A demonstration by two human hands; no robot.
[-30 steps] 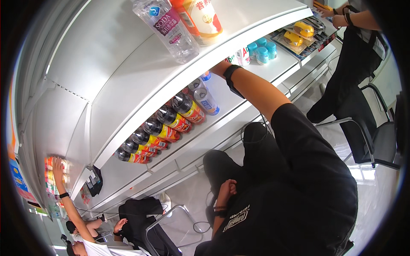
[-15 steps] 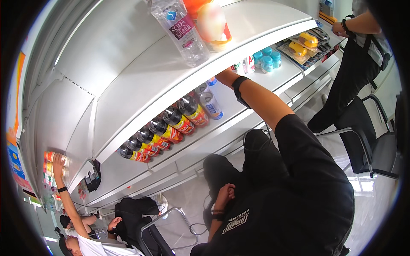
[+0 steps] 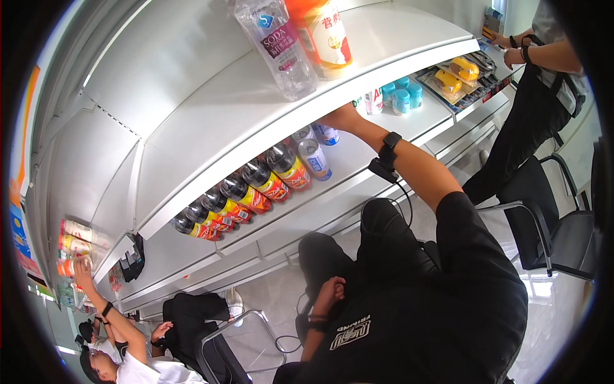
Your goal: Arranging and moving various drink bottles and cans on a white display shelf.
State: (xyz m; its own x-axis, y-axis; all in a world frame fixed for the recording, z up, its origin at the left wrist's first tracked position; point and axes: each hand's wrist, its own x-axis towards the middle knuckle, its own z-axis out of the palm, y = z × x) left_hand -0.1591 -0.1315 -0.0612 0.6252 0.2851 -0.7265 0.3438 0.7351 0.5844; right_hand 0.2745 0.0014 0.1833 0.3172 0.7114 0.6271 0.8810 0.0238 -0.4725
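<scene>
Your right hand [image 3: 342, 118]: fingertips hidden behind front edge of upper shelf [image 3: 396, 35], grip undeterminable | Blue-and-white can [image 3: 328, 135] beside it: upper end covered | Clear bottle [image 3: 281, 51], orange-and-white container [image 3: 323, 41]: tops cut off by your view's upper edge | Your left hand [image 3: 331, 292]: fingertips too small to tell | Co-worker [image 3: 534, 105] at right: head cut off

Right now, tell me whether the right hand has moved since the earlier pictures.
Yes: the right hand has drawn back toward the person, farther out from under the upper shelf's front edge.
</scene>
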